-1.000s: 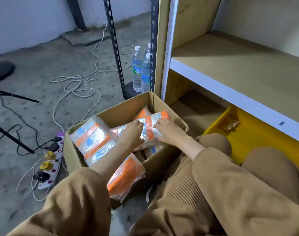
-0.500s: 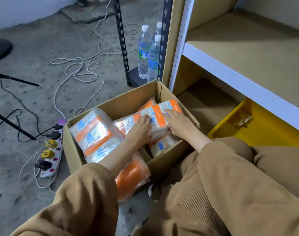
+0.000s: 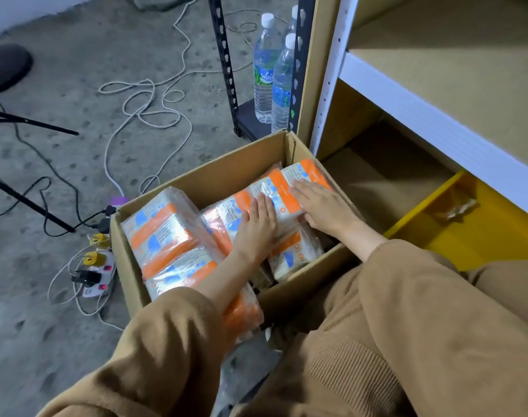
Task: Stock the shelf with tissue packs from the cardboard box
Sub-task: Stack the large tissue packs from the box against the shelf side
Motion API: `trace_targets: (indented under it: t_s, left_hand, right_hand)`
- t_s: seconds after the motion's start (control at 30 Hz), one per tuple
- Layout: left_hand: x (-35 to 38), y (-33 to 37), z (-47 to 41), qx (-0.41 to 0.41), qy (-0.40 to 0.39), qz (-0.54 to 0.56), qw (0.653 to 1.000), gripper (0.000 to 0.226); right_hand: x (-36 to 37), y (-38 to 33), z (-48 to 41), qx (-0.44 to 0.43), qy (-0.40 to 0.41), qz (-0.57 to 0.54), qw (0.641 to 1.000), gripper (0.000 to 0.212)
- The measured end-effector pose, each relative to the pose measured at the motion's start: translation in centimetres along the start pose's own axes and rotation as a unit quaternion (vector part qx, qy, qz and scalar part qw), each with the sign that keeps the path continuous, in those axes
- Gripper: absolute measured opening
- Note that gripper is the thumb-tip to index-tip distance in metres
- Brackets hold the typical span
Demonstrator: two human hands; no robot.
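over the concrete floor [image 3: 76, 70], your left hand [image 3: 256, 225] and right hand [image 3: 326, 207] rest straight-fingered on a tissue pack [image 3: 267, 188], its print blurred.

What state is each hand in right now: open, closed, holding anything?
Left hand: open, fingers flat on the top tissue pack.
Right hand: open, fingers flat on the same pack, no grip showing.

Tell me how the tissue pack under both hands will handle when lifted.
Probably soft: the tissue pack is wrapped in wrinkled clear film and should give under the left hand and right hand. Likely light for its bulk, being tissue. The glossy film may be slippery, so a flat-handed lift could slide.
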State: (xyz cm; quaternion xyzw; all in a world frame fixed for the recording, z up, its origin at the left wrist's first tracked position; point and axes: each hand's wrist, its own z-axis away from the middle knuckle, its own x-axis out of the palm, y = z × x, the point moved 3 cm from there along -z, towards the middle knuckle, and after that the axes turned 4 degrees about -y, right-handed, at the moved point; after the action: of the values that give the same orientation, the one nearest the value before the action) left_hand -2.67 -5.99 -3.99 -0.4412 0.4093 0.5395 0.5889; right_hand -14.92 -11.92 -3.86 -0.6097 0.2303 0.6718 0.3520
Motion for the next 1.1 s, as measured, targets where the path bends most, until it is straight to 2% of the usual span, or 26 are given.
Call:
trace_targets:
  t_s: [0.07,0.1,0.2,0.33,0.47,0.57,0.7,0.87,0.97,1.03,1.1]
  left_hand:
    - [-0.4,0.1,0.2,0.025,0.005,-0.004,1.0,0.067]
    - [-0.8,0.1,0.6,0.035,-0.02,0.008,0.999,0.066]
    - [-2.7,-0.5,1.0,0.027,0.035,-0.009,0.999,0.072]
    - [-3.6,-0.7,2.1,0.056,-0.037,-0.008,0.998,0.061]
    - [-5.7,-0.6,2.8,0.06,0.012,0.0,0.998,0.061]
    - [-8.5,0.4,3.5,0.062,0.058,-0.021,0.996,0.059]
    - [-13.6,2.7,5.0,0.09,0.124,-0.045,0.987,0.058]
    - [-20.1,6.7,6.4,0.139,0.205,-0.063,0.967,0.058]
    - [-22.9,9.7,6.1,0.174,0.235,-0.059,0.954,0.06]
    - [-24.3,11.9,5.5,0.197,0.254,-0.06,0.945,0.062]
    - [-25.1,14.2,4.7,0.216,0.26,-0.069,0.939,0.065]
  right_hand:
    - [-0.4,-0.2,0.1,-0.016,0.033,0.025,0.999,0.056]
    - [-0.6,-0.2,0.1,-0.018,0.041,0.037,0.998,0.058]
    - [-1.7,-0.8,0.3,-0.036,0.071,0.076,0.994,0.06]
    - [-4.0,-1.7,1.1,-0.034,0.063,0.054,0.996,0.046]
    - [-6.9,-1.6,2.4,-0.01,0.05,0.103,0.993,0.041]
    - [-10.1,-1.2,4.6,0.015,0.086,0.109,0.99,0.04]
    - [-14.3,0.3,8.2,0.004,0.245,0.139,0.96,0.043]
    - [-19.2,2.9,12.7,0.04,0.313,0.148,0.937,0.04]
    - [-21.4,5.4,15.5,0.08,0.329,0.165,0.926,0.044]
    - [-22.3,7.1,17.3,0.117,0.328,0.172,0.922,0.035]
    - [-23.0,8.9,18.9,0.15,0.33,0.171,0.916,0.044]
